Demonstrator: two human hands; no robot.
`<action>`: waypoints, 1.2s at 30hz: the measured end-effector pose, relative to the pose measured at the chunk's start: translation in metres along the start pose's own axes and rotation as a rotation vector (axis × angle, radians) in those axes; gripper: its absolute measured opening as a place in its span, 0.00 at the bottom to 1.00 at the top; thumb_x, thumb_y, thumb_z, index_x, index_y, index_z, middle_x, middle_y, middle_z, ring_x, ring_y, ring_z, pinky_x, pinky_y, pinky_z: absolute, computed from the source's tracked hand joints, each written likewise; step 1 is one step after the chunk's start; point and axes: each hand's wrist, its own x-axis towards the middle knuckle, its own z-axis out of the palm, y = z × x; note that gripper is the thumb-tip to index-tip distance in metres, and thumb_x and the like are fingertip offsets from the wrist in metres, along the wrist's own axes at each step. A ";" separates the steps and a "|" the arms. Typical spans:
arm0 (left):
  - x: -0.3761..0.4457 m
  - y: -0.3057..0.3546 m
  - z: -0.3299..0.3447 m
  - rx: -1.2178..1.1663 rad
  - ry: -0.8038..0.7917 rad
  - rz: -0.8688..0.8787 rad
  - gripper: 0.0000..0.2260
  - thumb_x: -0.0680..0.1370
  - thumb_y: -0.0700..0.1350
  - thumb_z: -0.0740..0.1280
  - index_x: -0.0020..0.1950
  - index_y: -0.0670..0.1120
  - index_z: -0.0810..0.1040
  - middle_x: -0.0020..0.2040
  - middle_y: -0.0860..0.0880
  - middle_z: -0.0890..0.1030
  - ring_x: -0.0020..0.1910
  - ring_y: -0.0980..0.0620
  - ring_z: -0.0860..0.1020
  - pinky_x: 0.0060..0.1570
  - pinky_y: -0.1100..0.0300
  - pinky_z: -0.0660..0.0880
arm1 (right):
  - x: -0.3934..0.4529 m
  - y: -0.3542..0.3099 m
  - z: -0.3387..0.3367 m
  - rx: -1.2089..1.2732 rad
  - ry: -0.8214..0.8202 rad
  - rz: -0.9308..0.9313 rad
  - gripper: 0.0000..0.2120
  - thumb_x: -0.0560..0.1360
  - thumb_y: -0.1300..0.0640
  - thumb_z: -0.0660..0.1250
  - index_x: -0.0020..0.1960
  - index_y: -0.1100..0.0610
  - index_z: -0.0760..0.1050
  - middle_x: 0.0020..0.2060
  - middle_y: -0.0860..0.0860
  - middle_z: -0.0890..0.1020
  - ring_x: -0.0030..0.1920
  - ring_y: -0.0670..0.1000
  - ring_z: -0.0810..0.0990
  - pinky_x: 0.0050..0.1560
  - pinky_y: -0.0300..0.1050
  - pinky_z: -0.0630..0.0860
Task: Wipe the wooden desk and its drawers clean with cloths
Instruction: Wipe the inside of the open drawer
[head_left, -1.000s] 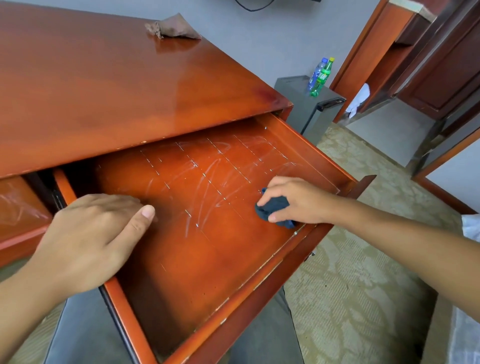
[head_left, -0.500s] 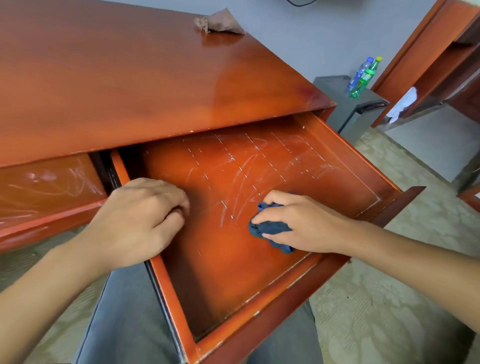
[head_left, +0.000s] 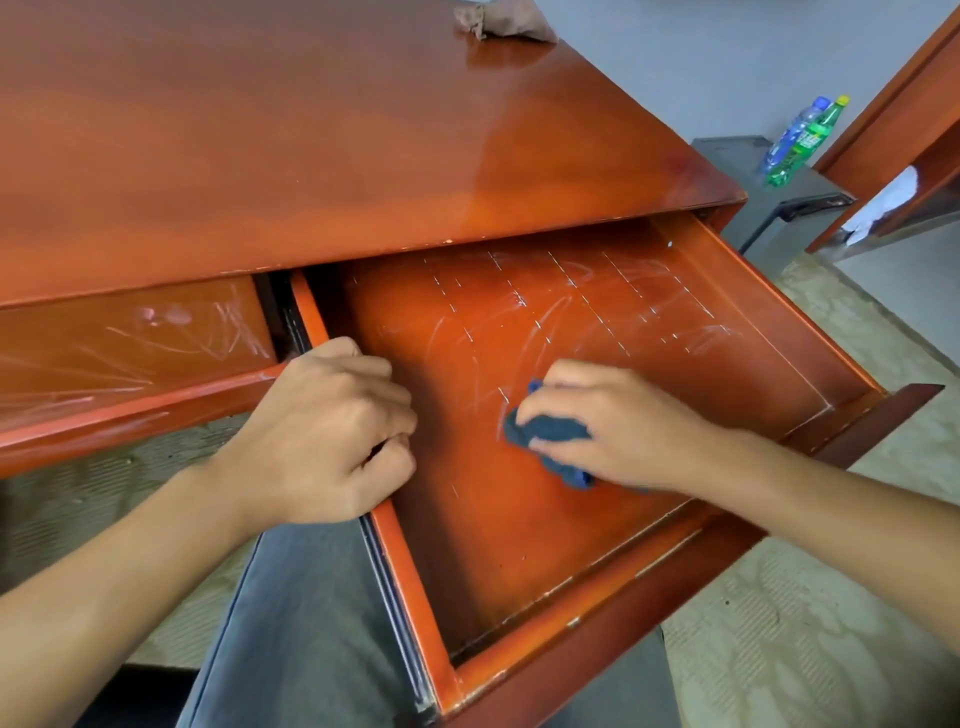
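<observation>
Inside the pulled-out drawer (head_left: 597, 545), near its middle, the right hand (head_left: 618, 426) presses a dark blue cloth (head_left: 550, 434) flat on the scratched drawer floor, fingers curled over it, thumb under the bunched edge; cloth pokes out on the hand's left and near sides; left hand (head_left: 322, 436) grips the drawer's left side wall, fingers curled over the top edge, thumb tucked against them on the inner face; both forearms bare; white scuff lines cross the drawer floor toward its back; second drawer (head_left: 130, 348) to the left, slightly open, also scuffed; wooden desk (head_left: 311, 145) top above, glossy; brown cloth (head_left: 504, 21) bunched at the desk's far edge; grey trousers under the drawer; beyond the desk's right corner a grey cabinet (head_left: 769, 208) carries two bottles (head_left: 800, 140), one blue, one green, touching; patterned carpet (head_left: 779, 649) below.
</observation>
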 end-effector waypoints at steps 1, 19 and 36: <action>0.000 0.000 0.001 0.006 0.004 0.001 0.13 0.74 0.47 0.58 0.29 0.48 0.67 0.28 0.52 0.67 0.31 0.48 0.65 0.42 0.55 0.59 | 0.004 0.013 -0.004 -0.029 0.055 0.074 0.11 0.79 0.50 0.70 0.61 0.44 0.80 0.49 0.43 0.74 0.45 0.46 0.78 0.47 0.51 0.78; 0.001 -0.002 0.006 -0.020 0.079 -0.017 0.13 0.72 0.46 0.58 0.27 0.48 0.65 0.26 0.52 0.64 0.30 0.51 0.62 0.40 0.55 0.60 | 0.020 -0.033 0.019 0.012 0.085 -0.089 0.13 0.77 0.54 0.71 0.61 0.47 0.81 0.47 0.45 0.68 0.40 0.50 0.75 0.41 0.47 0.75; 0.000 -0.001 0.004 -0.030 0.089 -0.010 0.14 0.74 0.47 0.59 0.28 0.49 0.66 0.27 0.53 0.65 0.32 0.52 0.61 0.40 0.52 0.65 | 0.031 -0.051 0.018 0.078 0.031 -0.190 0.13 0.77 0.53 0.72 0.61 0.45 0.82 0.46 0.45 0.70 0.40 0.50 0.76 0.43 0.47 0.76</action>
